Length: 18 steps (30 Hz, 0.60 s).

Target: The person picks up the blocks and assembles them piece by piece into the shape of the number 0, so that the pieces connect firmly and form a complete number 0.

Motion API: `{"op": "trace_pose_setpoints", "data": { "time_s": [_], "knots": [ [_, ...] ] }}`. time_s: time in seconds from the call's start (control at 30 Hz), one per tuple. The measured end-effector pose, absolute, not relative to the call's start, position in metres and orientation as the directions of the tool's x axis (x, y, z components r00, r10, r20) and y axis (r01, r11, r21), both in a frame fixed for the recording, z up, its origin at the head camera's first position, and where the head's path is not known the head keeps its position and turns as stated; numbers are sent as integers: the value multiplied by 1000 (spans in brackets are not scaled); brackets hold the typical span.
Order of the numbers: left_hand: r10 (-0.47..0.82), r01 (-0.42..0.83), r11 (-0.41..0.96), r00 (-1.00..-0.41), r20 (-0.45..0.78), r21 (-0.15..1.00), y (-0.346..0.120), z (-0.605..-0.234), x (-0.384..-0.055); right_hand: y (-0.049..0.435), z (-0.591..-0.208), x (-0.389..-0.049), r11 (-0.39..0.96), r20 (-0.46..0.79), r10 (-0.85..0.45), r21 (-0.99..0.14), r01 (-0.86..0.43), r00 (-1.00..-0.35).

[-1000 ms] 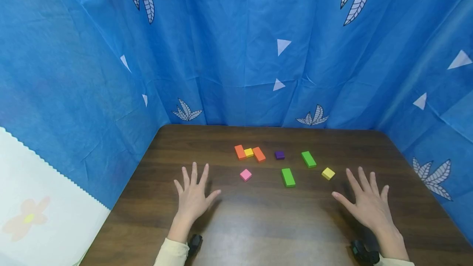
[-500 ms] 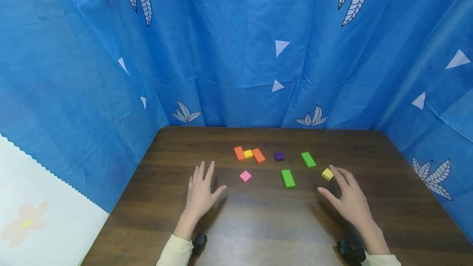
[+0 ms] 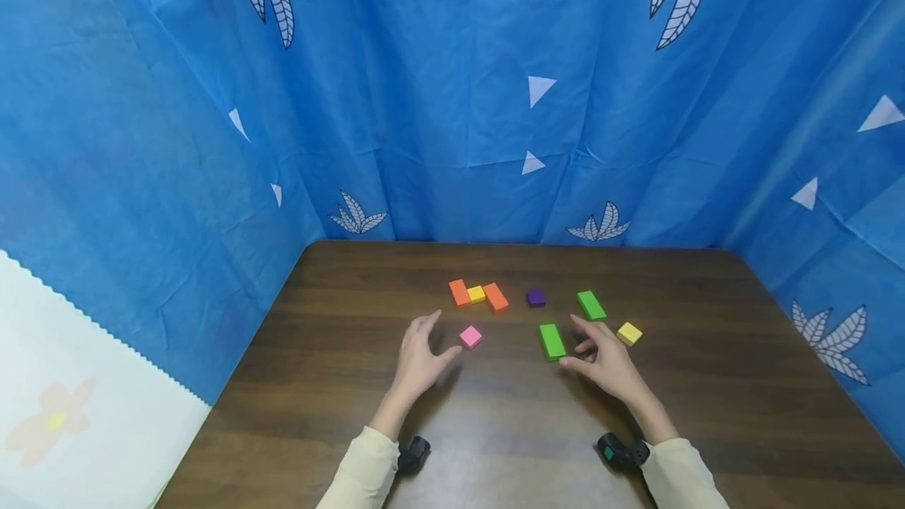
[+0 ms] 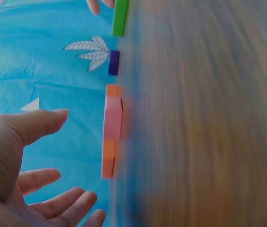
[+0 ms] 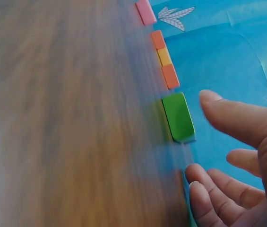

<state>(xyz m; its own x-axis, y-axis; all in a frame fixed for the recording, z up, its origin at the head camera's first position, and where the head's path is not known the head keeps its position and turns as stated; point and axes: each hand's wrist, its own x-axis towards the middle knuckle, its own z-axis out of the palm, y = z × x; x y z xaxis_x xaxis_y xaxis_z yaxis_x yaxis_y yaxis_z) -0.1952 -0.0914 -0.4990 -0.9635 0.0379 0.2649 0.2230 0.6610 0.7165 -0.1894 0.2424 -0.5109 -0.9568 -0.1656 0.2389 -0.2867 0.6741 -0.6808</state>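
Observation:
My left hand (image 3: pixel 417 358) hovers just left of a small pink block (image 3: pixel 470 338), thumb and fingers spread apart and holding nothing. In the left wrist view the pink block (image 4: pixel 114 118) stands beyond the thumb, in front of the orange blocks. My right hand (image 3: pixel 610 364) is beside the nearer green block (image 3: pixel 552 342), its thumb close to the block's right edge and its fingers bent with a gap to the thumb. That green block (image 5: pixel 178 117) appears ahead of the thumb in the right wrist view. Neither hand grips anything.
Farther back lie two orange blocks (image 3: pixel 496 298) with a yellow-orange block (image 3: pixel 476 294) between them, a purple block (image 3: pixel 536 298) and another green block (image 3: pixel 591 305). A yellow block (image 3: pixel 629 334) lies right of my right hand. Blue curtain (image 3: pixel 452 100) surrounds the brown table (image 3: pixel 339 273).
Both hands have moved inward, the left to the pink block and the right past the yellow block to the nearer green one. Their spread fingers have drawn in. The blocks have stayed put.

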Motion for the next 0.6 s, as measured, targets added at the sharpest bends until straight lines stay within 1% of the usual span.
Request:
{"op": "trace_pose_setpoints", "data": {
  "time_s": [0.1, 0.4, 0.6],
  "knots": [
    [28, 206, 632, -970, 243, 747, -84, -504, -198, 236, -512, -194, 677, 208, -144, -693, -250, -967],
    [-10, 148, 612, -981, 195, 777, -69, -516, -202, 220, -513, -194, 747, 188, -118, -630, -212, -975],
    [-41, 149, 633, -974, 224, 760, -66, -523, -203, 216, -514, -193, 760, 185, -96, -621, -192, -978]
  ]
}}
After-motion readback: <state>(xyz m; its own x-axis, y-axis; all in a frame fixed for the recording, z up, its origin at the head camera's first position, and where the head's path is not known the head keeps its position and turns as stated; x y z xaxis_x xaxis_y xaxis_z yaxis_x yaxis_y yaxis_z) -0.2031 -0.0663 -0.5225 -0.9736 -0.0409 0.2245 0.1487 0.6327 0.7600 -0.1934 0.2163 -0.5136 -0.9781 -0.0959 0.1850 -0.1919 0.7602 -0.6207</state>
